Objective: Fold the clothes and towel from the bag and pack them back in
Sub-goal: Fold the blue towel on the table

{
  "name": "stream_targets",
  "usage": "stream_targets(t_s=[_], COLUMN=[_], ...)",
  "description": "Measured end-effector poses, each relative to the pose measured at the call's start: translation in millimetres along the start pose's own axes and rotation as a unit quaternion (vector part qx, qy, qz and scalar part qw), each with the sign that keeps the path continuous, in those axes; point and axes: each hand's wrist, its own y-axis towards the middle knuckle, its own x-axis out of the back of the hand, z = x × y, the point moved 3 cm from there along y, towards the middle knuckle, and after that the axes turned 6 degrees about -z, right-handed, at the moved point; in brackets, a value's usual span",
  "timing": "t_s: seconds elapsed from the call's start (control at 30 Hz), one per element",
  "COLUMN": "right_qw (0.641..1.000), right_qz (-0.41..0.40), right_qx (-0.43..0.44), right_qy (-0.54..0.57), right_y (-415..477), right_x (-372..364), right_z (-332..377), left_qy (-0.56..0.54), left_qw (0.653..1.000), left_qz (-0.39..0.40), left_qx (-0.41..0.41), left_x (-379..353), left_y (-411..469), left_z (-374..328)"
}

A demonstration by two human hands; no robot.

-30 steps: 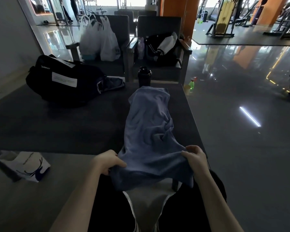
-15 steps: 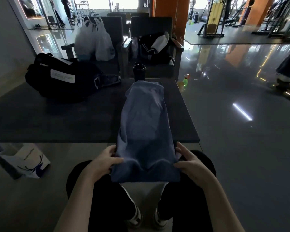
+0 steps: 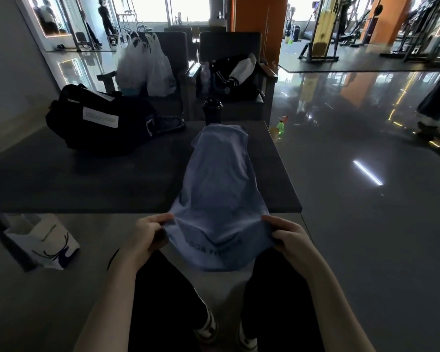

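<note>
I note left hand [image 3: 148, 237] and right hand [image 3: 290, 241] each pinching a near corner of the blue cloth [image 3: 221, 189], which lies lengthwise on the worktop [image 3: 87, 179], near end overhanging. Risk: uneven pull skews the fold, or drags it off the edge.

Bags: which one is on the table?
The black duffel bag with the white label lies on the table. The white plastic bags sit on a chair; the paper bag stands on the floor.

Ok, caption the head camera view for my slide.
The left hand and right hand pinch the near end of a blue cloth draped over the table.
</note>
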Motion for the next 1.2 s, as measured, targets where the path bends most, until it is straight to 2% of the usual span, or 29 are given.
stream_targets(t_s=[0.07, 0.2, 0.4, 0.5, 0.67, 0.8, 1.07, 1.2], right_qw=[0.999, 0.99, 0.958, 0.94, 0.922, 0.915, 0.912, 0.907], right_qz=[0.024, 0.037, -0.081, -0.122, -0.227, -0.271, -0.25, -0.253], right_qx=[0.031, 0.119, 0.228, 0.274, 0.257, 0.236, 0.228, 0.21], right_qy=[0.009, -0.062, -0.154, -0.164, -0.179, -0.184, -0.234, -0.264], right_y=[0, 0, 18, 33, 57, 83, 154, 203], right_x=[-1, -7, -11, -7, 2, 1, -18, -25], right_z=[6, 17, 35, 43, 58, 60, 77, 78], left_qy=[-0.019, -0.016, 0.056, 0.063, 0.061, 0.132, 0.152, 0.168], left_qw=[1.0, 0.998, 0.987, 0.977, 0.981, 0.978, 0.97, 0.969], left_qz=[0.014, 0.005, -0.076, -0.115, -0.123, -0.097, -0.134, -0.152], left_qx=[-0.02, -0.068, -0.133, -0.165, -0.14, -0.13, -0.137, -0.101], left_x=[4, 5, 6, 8, 4, -10, -35, -52], left_y=[1, 4, 23, 36, 67, 91, 149, 191], left_z=[-5, -14, -30, -36, -46, -52, -69, -73])
